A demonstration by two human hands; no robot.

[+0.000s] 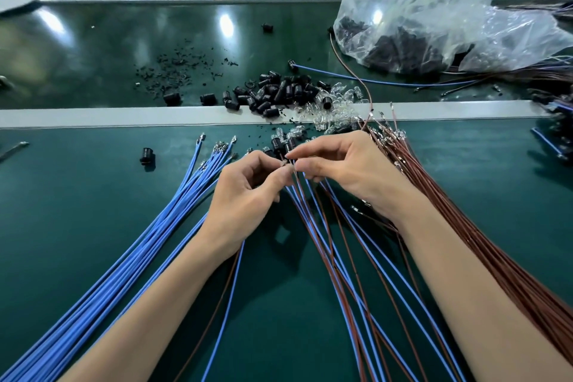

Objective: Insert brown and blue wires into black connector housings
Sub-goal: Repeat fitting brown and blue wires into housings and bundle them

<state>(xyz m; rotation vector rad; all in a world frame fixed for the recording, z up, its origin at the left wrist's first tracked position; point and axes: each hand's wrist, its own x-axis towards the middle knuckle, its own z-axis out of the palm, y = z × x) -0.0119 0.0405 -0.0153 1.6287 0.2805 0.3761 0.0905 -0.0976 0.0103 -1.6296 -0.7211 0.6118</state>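
My left hand [248,183] and my right hand [338,164] meet at the middle of the green mat. The left thumb and fingers pinch a wire end with a small metal terminal [283,163]. The right hand's fingertips pinch at the same spot, just below black connector housings [280,143] that have wires in them. A fan of mixed brown and blue wires [341,257] runs from the hands toward me. A bundle of loose blue wires [148,232] lies left, a bundle of brown wires [483,245] right. A pile of black housings [279,91] sits beyond.
Clear glass bulbs [338,108] lie beside the pile on a grey rail [93,116]. A plastic bag of black parts [428,25] stands at the back right. A single housing [146,156] lies left on the mat. Black crumbs [176,68] litter the far belt.
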